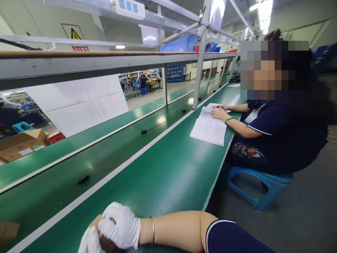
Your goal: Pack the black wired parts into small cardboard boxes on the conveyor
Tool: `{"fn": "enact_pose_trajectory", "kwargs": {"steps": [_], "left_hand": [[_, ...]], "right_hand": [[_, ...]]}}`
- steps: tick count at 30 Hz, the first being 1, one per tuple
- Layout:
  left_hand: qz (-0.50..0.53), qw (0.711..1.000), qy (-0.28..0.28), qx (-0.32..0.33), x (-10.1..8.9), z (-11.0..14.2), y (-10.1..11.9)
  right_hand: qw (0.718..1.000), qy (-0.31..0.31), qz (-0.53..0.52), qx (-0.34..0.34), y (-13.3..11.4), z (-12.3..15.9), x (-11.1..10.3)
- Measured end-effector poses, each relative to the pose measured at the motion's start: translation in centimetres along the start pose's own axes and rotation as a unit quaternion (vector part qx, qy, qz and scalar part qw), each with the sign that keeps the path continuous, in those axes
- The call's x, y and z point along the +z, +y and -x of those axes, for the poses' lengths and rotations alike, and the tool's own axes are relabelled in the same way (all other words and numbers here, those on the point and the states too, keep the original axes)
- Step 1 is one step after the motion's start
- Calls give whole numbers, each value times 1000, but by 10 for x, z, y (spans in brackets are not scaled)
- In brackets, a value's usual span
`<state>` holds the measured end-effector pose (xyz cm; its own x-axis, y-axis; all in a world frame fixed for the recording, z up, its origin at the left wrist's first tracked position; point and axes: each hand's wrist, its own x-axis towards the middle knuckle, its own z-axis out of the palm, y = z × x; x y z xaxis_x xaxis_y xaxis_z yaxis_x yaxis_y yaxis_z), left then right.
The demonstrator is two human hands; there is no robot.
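Note:
My right hand (pixel 119 225), in a white glove, is closed with its fingers bent inward at the bottom of the view. Against it, my left hand (pixel 91 241) is closed too, also gloved and partly cut off by the lower edge. Between them shows a tan and dark brown piece (pixel 107 244), mostly covered by the fingers; its kind cannot be made out. Both hands are over the near green bench top (pixel 158 175). Beyond them, a small black cylindrical part (pixel 83 179) with a thin red wire lies on the green conveyor belt (pixel 110 154).
Another black wired part (pixel 143 130) lies farther along the belt. A co-worker (pixel 276 130) sits at right on a blue stool (pixel 260 184), hands on open papers (pixel 209 128). A metal shelf frame (pixel 200 70) stands over the line. A cardboard corner (pixel 9 230) shows at lower left.

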<state>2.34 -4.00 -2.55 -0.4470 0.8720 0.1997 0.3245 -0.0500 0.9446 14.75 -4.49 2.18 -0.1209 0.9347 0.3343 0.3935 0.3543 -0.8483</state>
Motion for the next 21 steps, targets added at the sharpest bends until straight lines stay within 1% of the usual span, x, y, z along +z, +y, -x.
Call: {"fn": "enact_pose_trajectory", "kwargs": {"steps": [2,3,4,6,8,13,16,17,18,19,20,21], "left_hand": [[-25,999,43,13,0,11,13],[-18,998,36,44,1,15,19],[-17,996,41,82,1,18,25],[-18,990,14,138,1,22,34],[-19,985,0,170,0,23,38],[-12,982,-11,186,-4,26,36],[21,973,-29,227,-3,26,35],[28,968,-27,249,-3,25,34],[28,962,-15,270,-2,24,34],[22,959,7,284,-2,23,33],[11,956,36,291,-2,23,32],[0,955,68,290,-3,22,32]], "right_hand": [[998,60,-2,-8,-1,6,1],[997,79,-7,-21,-2,8,0],[995,87,-12,-43,-2,9,-1],[993,78,-8,-90,-2,10,-5],[991,66,-2,-119,1,8,-6],[991,56,-17,-121,6,10,-4],[987,71,-57,-133,10,9,-7],[985,91,-78,-128,11,8,-8],[982,116,-103,-108,12,7,-9],[979,136,-134,-71,12,6,-10],[975,139,-173,-20,12,4,-10],[969,110,-218,39,11,3,-10]]}}
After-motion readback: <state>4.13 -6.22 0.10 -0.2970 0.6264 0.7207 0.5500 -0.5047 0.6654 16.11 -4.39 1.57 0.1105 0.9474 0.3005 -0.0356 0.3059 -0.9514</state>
